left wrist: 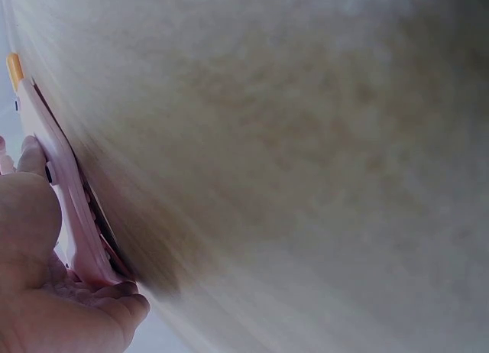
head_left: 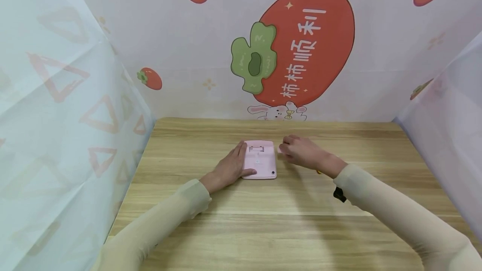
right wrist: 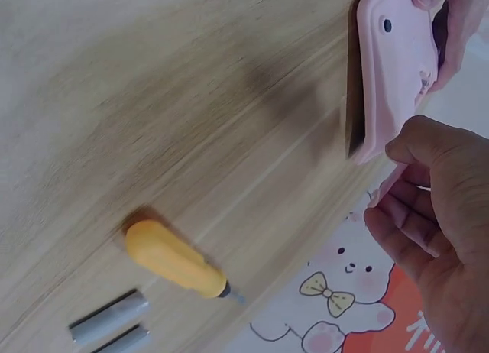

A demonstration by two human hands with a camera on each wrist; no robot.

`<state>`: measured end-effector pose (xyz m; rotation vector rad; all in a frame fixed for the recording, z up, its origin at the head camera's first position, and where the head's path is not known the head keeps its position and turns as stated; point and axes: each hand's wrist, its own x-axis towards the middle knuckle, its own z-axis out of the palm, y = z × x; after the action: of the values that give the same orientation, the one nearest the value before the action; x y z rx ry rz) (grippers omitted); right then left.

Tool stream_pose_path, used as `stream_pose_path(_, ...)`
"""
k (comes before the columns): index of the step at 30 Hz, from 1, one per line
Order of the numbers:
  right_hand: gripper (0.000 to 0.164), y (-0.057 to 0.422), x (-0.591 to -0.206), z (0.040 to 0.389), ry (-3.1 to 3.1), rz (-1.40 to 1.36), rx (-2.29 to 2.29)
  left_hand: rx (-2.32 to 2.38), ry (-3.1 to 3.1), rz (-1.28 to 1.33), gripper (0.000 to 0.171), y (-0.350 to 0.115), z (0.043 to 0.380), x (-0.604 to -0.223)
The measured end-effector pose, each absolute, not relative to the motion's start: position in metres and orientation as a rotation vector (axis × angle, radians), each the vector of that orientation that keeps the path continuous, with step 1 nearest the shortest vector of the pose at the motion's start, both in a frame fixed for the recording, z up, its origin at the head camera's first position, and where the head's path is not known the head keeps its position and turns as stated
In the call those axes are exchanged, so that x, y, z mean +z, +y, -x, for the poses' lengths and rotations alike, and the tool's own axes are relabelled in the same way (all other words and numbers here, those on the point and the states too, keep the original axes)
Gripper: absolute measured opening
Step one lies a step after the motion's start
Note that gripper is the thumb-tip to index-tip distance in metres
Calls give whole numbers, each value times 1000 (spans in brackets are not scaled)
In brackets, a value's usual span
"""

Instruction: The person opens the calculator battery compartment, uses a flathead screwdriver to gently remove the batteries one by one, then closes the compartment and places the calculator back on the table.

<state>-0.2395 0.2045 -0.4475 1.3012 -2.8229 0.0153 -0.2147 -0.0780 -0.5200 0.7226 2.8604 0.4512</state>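
A pink calculator [head_left: 265,163] lies back side up on the wooden table, its small battery compartment [head_left: 257,149] uncovered near the far edge. My left hand [head_left: 229,168] grips the calculator's left side, thumb over the back and fingers along the edge. Just right of the calculator, my right hand [head_left: 303,153] pinches a small pink battery cover [right wrist: 388,185] between thumb and fingers, apart from the compartment. Much of the cover is hidden by the fingers.
On the table near the right hand lie a yellow-handled screwdriver [right wrist: 176,255] and two silver batteries [right wrist: 111,316], mostly behind the right arm in the head view. A patterned cloth wall [head_left: 196,91] stands behind the table, with white sheets [head_left: 75,145] at both sides.
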Motion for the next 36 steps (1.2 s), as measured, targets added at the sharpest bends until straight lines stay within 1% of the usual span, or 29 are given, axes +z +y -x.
stream_pose_path(7,6,191,-446,239,-2784,-1338,43,438,2864,-721,110,-78,215,-518)
stream_pose_path(29,20,152,-455,246,-2756,-1424,59,448,2877,-727,108,-78,216,-519)
stream_pose_path(36,21,144,-454,247,-2767,-1427,54,448,2875,-744,107,-79,215,-517)
